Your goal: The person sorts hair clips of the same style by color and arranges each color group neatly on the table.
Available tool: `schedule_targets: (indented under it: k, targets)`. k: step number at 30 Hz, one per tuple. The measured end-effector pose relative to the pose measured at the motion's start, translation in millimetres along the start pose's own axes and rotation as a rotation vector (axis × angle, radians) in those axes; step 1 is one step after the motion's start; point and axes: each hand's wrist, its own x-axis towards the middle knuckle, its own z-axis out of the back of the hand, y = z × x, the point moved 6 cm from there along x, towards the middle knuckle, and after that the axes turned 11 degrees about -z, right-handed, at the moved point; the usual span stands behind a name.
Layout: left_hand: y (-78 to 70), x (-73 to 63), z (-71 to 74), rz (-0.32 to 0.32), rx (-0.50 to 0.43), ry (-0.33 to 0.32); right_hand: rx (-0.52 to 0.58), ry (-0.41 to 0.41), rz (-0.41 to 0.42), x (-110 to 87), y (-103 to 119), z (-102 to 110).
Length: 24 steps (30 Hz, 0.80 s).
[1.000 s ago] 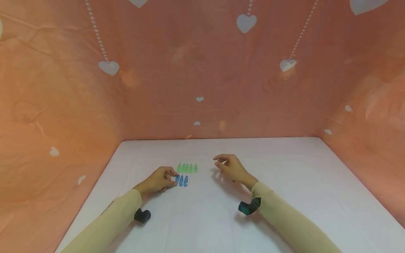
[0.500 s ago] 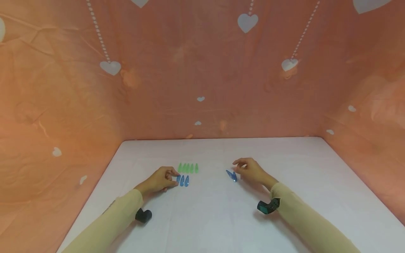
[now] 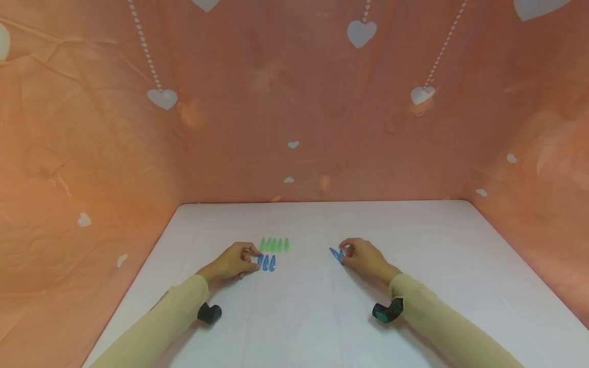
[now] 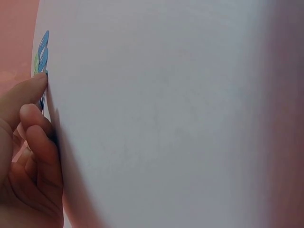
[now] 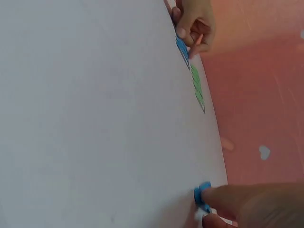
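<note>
Three blue snap hair clips [image 3: 272, 263] lie side by side on the white table. My left hand [image 3: 233, 259] has thumb and forefinger at the two ends of the leftmost one, partly covering it. Just beyond them is a row of several green hair clips [image 3: 274, 245]. On the right, two more blue hair clips [image 3: 335, 253] lie at an angle to each other. My right hand [image 3: 364, 258] pinches the nearer of these between thumb and forefinger. In the right wrist view, its fingertips hide part of the blue clips [image 5: 198, 195].
The white table [image 3: 294, 317] reaches back to an orange cloth wall [image 3: 257, 112] with pale hearts. Cloth walls also flank it left and right. A dark device [image 3: 209, 313] is strapped at the left wrist, another [image 3: 387, 311] at the right.
My right hand has moved right from near the middle, and two blue hair clips show there. It has since lowered its fingers onto one. My left hand holds its place.
</note>
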Motion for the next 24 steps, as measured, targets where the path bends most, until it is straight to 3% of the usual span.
schedule_targets:
  k: [10,17,24]
  targets:
    - [-7.9,-0.5,1.1,-0.023,0.01,0.012,0.095,0.034,-0.022,2.9,2.3,-1.5]
    - [-5.7,-0.7,1.3,-0.031,0.012,0.009,0.192,0.057,0.017,5.2,3.4,4.7]
    - [-1.6,-1.4,-0.3,-0.035,-0.008,0.014,0.384,0.151,0.068,1.8,14.0,0.3]
